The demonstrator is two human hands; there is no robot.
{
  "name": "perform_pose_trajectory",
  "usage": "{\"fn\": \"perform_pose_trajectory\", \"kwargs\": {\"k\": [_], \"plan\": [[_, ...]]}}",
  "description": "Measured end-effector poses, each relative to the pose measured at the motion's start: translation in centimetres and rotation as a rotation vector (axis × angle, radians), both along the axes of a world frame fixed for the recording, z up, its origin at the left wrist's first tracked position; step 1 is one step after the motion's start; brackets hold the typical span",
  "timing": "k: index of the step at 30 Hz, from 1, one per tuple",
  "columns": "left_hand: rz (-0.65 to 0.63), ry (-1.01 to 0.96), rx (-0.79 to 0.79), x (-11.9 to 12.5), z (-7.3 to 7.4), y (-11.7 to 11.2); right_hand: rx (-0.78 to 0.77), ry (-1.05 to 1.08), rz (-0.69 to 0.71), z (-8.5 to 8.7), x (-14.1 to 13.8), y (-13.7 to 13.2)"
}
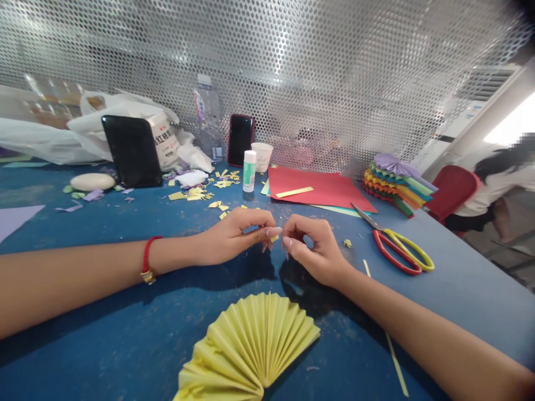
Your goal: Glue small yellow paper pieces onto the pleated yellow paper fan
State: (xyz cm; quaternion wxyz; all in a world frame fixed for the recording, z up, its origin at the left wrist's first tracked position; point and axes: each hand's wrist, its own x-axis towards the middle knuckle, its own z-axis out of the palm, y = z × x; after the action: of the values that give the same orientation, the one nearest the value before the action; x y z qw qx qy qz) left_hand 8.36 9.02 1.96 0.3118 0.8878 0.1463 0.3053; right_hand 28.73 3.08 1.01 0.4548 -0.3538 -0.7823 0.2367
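Over the middle of the table, my left hand [238,236] pinches a small piece of yellow paper [275,238] between thumb and fingers. Close beside it, my right hand [313,248] has its thumb and fingertips pressed together; whatever they hold, if anything, is too small to make out. A pleated yellow paper fan [254,340] lies spread on the table in front of both hands. To the right rest scissors [397,245] with one red and one yellow handle, blades parted a little. A tiny crumpled yellow-green scrap [347,243] sits between them and my right hand.
Behind my hands stand a glue stick [249,171], a paper cup [262,157] and two phones [132,150]. Red paper sheets [321,189] and a stack of folded coloured fans [395,181] lie at the back right. Yellow scraps [196,192] litter the blue table [104,345].
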Motion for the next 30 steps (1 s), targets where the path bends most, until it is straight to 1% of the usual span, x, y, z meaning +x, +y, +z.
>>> {"fn": "perform_pose_trajectory", "kwargs": {"k": [4,7,9,11,12,17,19,22,24,27,30], "plan": [[0.012,-0.022,-0.072,0.0,0.1,0.1,-0.057,0.122,-0.034,0.0,0.2,0.2],[0.022,-0.022,-0.074,0.0,0.0,0.2,-0.104,0.192,-0.043,-0.1,0.2,0.5],[0.072,-0.039,-0.046,0.0,-0.2,0.3,-0.122,0.226,-0.058,-0.1,0.1,0.7],[0.129,-0.056,0.036,-0.1,-0.5,0.4,-0.13,0.25,-0.078,-0.2,0.0,0.8],[0.151,-0.057,0.101,-0.1,-0.6,0.4,-0.131,0.256,-0.088,-0.2,-0.1,0.9],[0.235,-0.013,0.513,0.0,-1.1,0.3,-0.124,0.229,-0.109,-0.4,-0.2,1.0],[0.234,0.026,0.664,0.0,-1.2,0.1,-0.11,0.221,-0.114,-0.4,-0.2,1.0],[0.193,0.11,0.853,-0.1,-1.1,-0.2,-0.095,0.194,-0.099,-0.5,-0.1,0.9],[0.153,0.138,0.895,-0.2,-1.0,-0.5,-0.093,0.154,-0.084,-0.5,-0.1,0.9],[0.094,0.144,0.874,-0.2,-0.9,-0.9,-0.083,0.122,-0.078,-0.6,0.0,0.8],[0.083,0.156,0.843,0.0,-0.9,-1.1,-0.079,0.119,-0.079,-0.5,0.0,0.7]]}}
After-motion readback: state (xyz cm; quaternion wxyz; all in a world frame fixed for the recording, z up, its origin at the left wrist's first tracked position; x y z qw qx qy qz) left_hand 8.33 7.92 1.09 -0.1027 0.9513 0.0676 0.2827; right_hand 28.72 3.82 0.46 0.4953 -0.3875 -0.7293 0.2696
